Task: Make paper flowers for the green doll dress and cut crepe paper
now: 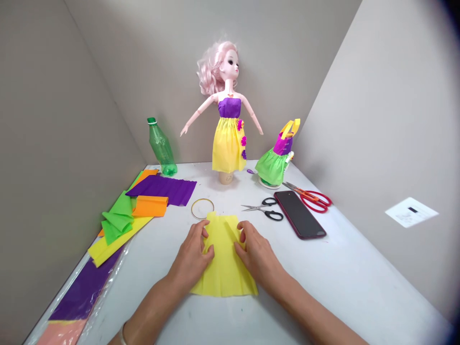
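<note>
**two hands press a yellow paper skirt flat on the counter**

the left hand [190, 250] and the right hand [257, 254] sit on each side of a piece of yellow crepe paper [224, 273]. the paper lies flat near the front of the white counter [334, 282], right between the two arms. it is narrow at the top and wide at the bottom, with long folds running down it. the fingers of both hands push down on the top part, near its side edges. each grip looks curled and close to the paper, but i cannot tell if either one is pinching a fold or only pressing.

just past the paper lies a thin gold ring [201, 209]. to the right are silver scissors with black handles [268, 209], a dark phone [299, 214] and scissors with red handles [314, 200]. to the left are folded purple paper [161, 189], orange paper [150, 206] and green paper [118, 218]. at the back stands a pink-haired doll [228, 110] in a yellow and purple paper dress, with a green plastic bottle [161, 148] on one side and a small green and purple paper dress [275, 155] on the other.
</note>
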`<state>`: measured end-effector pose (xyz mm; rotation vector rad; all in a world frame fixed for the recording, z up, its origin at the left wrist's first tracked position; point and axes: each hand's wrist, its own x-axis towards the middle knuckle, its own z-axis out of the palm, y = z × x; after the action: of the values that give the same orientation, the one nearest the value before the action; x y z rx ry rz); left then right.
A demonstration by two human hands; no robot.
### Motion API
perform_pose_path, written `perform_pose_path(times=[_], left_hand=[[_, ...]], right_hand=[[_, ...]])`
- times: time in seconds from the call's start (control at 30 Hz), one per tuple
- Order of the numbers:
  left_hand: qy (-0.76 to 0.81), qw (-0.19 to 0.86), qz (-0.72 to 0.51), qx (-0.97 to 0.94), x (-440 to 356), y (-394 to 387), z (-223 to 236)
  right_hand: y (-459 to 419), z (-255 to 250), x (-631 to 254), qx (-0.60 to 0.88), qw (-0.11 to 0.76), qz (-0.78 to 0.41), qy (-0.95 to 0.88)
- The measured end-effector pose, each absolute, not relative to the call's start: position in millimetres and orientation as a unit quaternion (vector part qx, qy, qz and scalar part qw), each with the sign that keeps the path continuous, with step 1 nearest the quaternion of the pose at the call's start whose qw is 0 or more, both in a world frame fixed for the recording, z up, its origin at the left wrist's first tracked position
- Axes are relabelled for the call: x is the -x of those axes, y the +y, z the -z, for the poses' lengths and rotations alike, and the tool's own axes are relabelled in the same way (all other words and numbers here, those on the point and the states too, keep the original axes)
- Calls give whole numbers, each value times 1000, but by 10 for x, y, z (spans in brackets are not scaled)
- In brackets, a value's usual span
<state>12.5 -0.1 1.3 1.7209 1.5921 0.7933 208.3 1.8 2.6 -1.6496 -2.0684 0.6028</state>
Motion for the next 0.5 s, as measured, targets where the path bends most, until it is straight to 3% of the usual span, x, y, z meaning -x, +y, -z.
perform_pose_path(times=[0.13,0.5], left_hand=[[574,399,-318,-641,-176,-29,49],[558,441,-319,-627,-138,22,18]], right_hand=[[22,-14,-2025,588,197,-229,-750],[47,7,-2041,573,192,-238,-761]])
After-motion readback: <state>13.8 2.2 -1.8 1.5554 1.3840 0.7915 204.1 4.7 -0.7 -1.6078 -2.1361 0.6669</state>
